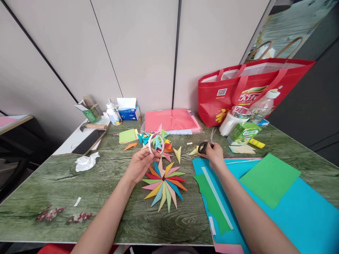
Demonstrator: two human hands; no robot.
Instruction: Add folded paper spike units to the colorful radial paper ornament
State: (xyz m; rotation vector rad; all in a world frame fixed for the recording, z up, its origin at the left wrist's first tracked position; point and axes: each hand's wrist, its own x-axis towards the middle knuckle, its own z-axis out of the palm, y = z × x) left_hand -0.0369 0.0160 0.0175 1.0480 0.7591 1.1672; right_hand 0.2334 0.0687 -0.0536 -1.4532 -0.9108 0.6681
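Observation:
Between the fingers of my left hand [143, 163] stands a roll of white tape [150, 144], held upright above the table. Just below it lies a many-coloured folded-paper pinwheel [163, 179] with pointed blades. My right hand [214, 154] is closed on black-handled scissors [203, 147], their blades pointing away from me. Beside the scissors is a yellow folded-paper piece [194, 151], partly hidden by them. Another yellow folded piece [178, 154] lies between my hands. Behind the tape, a heap of coloured folded pieces [167, 145] spreads out.
Blue paper [299, 215] with a green square [270, 180] and a cut green piece [212, 201] covers the right side. Behind stand a red bag [212, 102], a white mug [228, 123] and a bottle [262, 107]. At left are a phone [88, 141], hammer [96, 126] and crumpled tissue [87, 162].

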